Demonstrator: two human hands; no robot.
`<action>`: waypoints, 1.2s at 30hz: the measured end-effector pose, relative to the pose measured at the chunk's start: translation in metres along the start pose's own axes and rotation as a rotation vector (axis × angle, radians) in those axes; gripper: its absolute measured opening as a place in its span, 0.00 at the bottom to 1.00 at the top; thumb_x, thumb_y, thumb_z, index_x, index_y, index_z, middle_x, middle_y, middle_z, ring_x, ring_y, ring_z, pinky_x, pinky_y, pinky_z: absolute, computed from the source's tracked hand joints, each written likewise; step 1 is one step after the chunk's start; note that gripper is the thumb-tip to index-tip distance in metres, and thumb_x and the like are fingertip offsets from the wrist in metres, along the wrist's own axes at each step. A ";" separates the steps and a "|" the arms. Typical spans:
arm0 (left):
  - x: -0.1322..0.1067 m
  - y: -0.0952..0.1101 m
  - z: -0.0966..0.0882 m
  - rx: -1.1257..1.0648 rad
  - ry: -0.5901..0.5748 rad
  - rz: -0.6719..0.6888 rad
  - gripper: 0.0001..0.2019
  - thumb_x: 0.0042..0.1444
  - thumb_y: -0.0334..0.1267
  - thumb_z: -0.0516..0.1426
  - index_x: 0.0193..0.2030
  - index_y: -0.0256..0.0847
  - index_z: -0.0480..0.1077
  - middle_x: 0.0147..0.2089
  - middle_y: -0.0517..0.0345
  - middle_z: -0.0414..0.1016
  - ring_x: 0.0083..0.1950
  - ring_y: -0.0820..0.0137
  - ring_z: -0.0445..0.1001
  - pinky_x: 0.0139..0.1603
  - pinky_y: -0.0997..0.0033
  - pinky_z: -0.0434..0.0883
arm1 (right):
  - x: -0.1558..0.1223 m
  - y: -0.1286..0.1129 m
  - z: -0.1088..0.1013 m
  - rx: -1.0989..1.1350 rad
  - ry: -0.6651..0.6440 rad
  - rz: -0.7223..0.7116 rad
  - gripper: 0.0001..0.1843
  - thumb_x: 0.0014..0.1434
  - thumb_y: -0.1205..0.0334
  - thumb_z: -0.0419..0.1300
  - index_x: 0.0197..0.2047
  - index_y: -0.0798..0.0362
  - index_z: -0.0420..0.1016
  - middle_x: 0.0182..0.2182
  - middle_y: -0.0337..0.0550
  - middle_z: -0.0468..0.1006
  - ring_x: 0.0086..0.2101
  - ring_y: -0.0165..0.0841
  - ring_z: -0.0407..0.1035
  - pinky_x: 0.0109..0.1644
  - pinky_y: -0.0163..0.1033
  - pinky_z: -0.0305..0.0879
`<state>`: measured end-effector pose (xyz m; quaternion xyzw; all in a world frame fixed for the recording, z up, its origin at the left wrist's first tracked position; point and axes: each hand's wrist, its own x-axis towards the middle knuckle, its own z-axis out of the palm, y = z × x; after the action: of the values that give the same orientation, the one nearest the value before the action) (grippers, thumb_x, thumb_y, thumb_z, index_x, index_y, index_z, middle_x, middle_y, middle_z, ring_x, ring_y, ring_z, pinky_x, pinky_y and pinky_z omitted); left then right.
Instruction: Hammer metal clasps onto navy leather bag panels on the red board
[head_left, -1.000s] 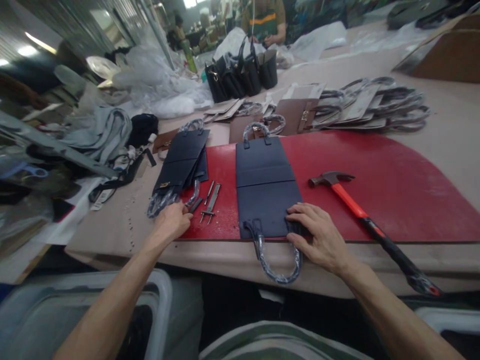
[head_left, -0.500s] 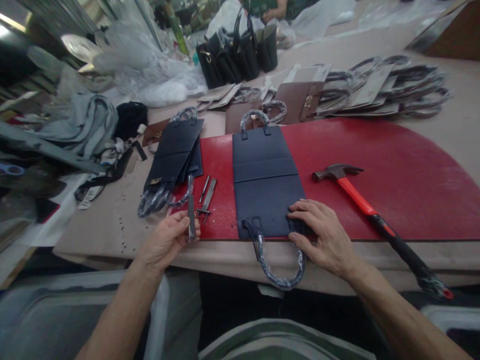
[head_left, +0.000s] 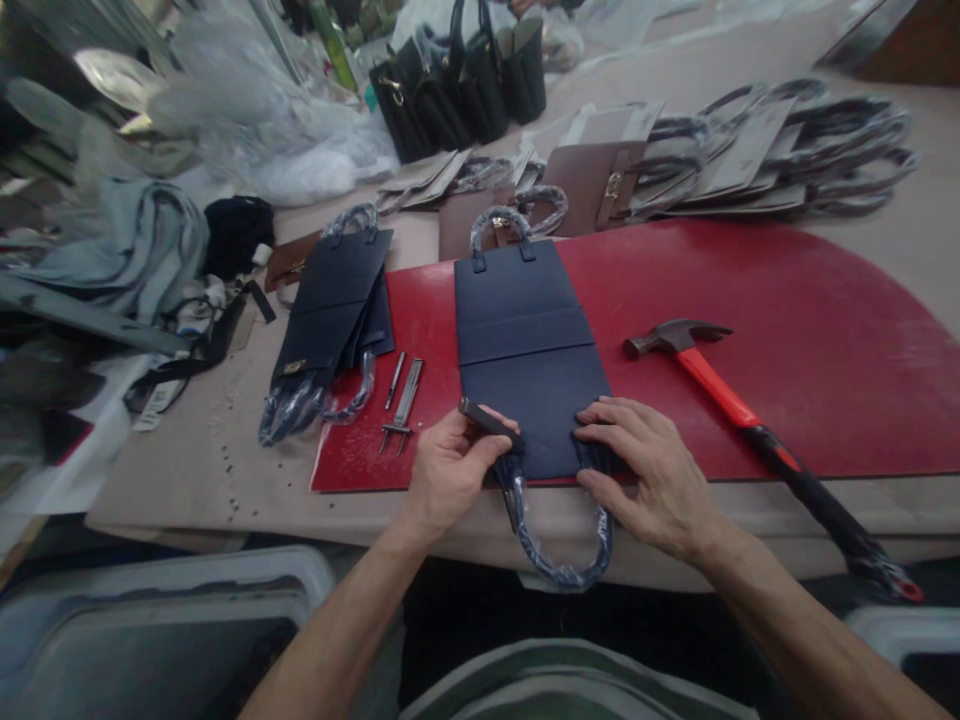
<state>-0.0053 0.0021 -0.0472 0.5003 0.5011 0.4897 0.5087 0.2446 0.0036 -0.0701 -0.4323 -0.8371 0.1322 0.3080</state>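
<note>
A flat navy bag panel (head_left: 529, 350) lies on a red mat (head_left: 750, 290), its plastic-wrapped handle (head_left: 559, 560) hanging over the table's front edge. My left hand (head_left: 450, 470) grips a slim dark metal tool (head_left: 489, 422) at the panel's near left corner, beside the handle's left tab. My right hand (head_left: 645, 470) rests flat with fingers spread on the panel's near right corner, over the handle's right tab.
A hammer (head_left: 742, 410) with an orange-and-black handle lies on the mat to the right. Two small metal tools (head_left: 401, 395) lie left of the panel, beside a stack of navy panels (head_left: 330, 310). Finished black bags (head_left: 465, 85), brown panels (head_left: 592, 180) and grey handled pieces (head_left: 780, 150) sit farther back.
My left hand picked the dark tool up from beside the small tools and carried it right to the panel's near left corner. My right hand stayed on the panel.
</note>
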 end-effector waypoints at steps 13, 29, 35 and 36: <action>-0.006 -0.004 0.012 0.306 0.008 0.281 0.05 0.58 0.30 0.62 0.41 0.39 0.77 0.42 0.54 0.83 0.44 0.67 0.82 0.49 0.69 0.78 | 0.002 -0.002 -0.001 0.000 -0.013 -0.010 0.17 0.61 0.55 0.60 0.51 0.53 0.73 0.53 0.52 0.75 0.57 0.50 0.65 0.61 0.58 0.60; -0.004 -0.016 0.017 0.471 -0.032 0.537 0.06 0.63 0.29 0.56 0.45 0.40 0.70 0.42 0.53 0.79 0.45 0.67 0.79 0.50 0.66 0.77 | 0.001 -0.003 -0.002 -0.001 -0.018 -0.007 0.17 0.61 0.55 0.61 0.50 0.54 0.73 0.54 0.53 0.74 0.57 0.50 0.64 0.61 0.58 0.60; 0.000 -0.019 0.019 0.512 -0.072 0.607 0.06 0.64 0.29 0.54 0.46 0.40 0.67 0.42 0.52 0.76 0.44 0.67 0.78 0.49 0.66 0.76 | 0.001 -0.002 -0.002 0.001 -0.011 -0.008 0.17 0.61 0.55 0.60 0.50 0.54 0.73 0.53 0.53 0.75 0.57 0.50 0.64 0.61 0.58 0.60; 0.000 -0.020 0.020 0.520 -0.070 0.617 0.05 0.64 0.29 0.54 0.46 0.40 0.67 0.42 0.52 0.76 0.45 0.67 0.78 0.49 0.66 0.76 | 0.001 -0.002 -0.001 0.001 -0.013 -0.005 0.17 0.61 0.55 0.61 0.50 0.54 0.73 0.53 0.53 0.74 0.57 0.50 0.64 0.61 0.58 0.60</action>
<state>0.0141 0.0016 -0.0670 0.7555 0.4169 0.4592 0.2109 0.2435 0.0027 -0.0675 -0.4294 -0.8400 0.1347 0.3031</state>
